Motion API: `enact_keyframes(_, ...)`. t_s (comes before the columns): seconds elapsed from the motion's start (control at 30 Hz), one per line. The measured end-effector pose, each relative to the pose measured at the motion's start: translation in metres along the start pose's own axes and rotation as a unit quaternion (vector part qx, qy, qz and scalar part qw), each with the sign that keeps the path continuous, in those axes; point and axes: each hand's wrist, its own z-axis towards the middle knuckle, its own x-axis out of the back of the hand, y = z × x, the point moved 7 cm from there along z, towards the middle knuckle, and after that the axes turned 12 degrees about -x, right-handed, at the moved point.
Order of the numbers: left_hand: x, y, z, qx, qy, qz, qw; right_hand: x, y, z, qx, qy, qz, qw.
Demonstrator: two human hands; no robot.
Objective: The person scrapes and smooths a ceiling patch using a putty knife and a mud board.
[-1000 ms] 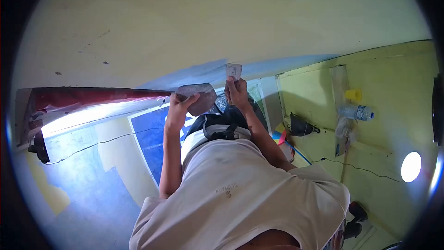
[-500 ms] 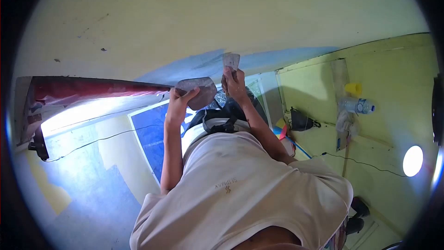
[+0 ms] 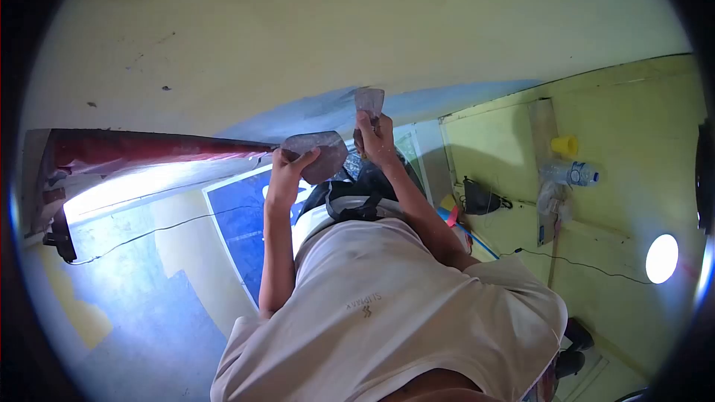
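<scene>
My left hand (image 3: 289, 176) grips a dark, rounded flat plate (image 3: 322, 158), thumb on top of its face. To its right, my right hand (image 3: 375, 140) is closed round the handle of a putty knife (image 3: 369, 101), whose wide grey blade points up at the wall. The blade lies over a bluish-grey patch (image 3: 447, 94) on the cream wall (image 3: 357, 22). Plate and knife are close together but apart. The handle is mostly hidden by my fingers.
On the green wall at the right are a yellow cup (image 3: 566, 146), a water bottle (image 3: 579, 173), a dark pouch (image 3: 482, 198) and a bright round light (image 3: 661, 258). A red covered strip (image 3: 141, 150) runs along the left, above a blue panel (image 3: 240, 232).
The plate in my left hand has shifted slightly down and left. My right hand and the knife have moved slightly left. The view has shifted a little.
</scene>
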Motion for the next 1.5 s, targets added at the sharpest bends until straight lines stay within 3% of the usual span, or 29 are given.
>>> enact_keyframes(0.13,0.003,0.002,0.002,-0.009,-0.012,-0.005,1.000,-0.006,0.006,-0.007,-0.035,0.032,0.040,0.998)
enact_keyframes(0.23,-0.001,0.001,0.003,-0.007,-0.002,-0.005,1.000,-0.008,-0.010,-0.006,0.006,0.010,0.003,1.000)
enact_keyframes(0.37,0.003,-0.002,0.003,-0.001,-0.014,-0.017,1.000,-0.008,0.003,-0.008,-0.027,0.021,0.037,0.999)
enact_keyframes(0.8,0.002,0.000,0.003,0.010,0.001,0.010,1.000,-0.010,-0.011,-0.007,0.010,0.011,0.016,1.000)
enact_keyframes(0.93,0.006,-0.005,0.005,0.003,-0.013,0.008,1.000,0.003,0.027,0.000,-0.024,0.003,0.014,1.000)
enact_keyframes(1.07,0.002,0.000,0.002,0.006,0.003,-0.011,1.000,0.014,0.023,0.003,-0.001,0.008,-0.036,0.999)
enact_keyframes(1.27,0.009,-0.007,0.004,0.024,-0.010,-0.008,1.000,0.016,0.040,-0.003,-0.029,0.033,0.041,0.998)
enact_keyframes(1.5,0.006,-0.003,0.001,0.018,-0.001,0.004,1.000,0.023,0.033,0.009,0.029,0.010,0.009,0.999)
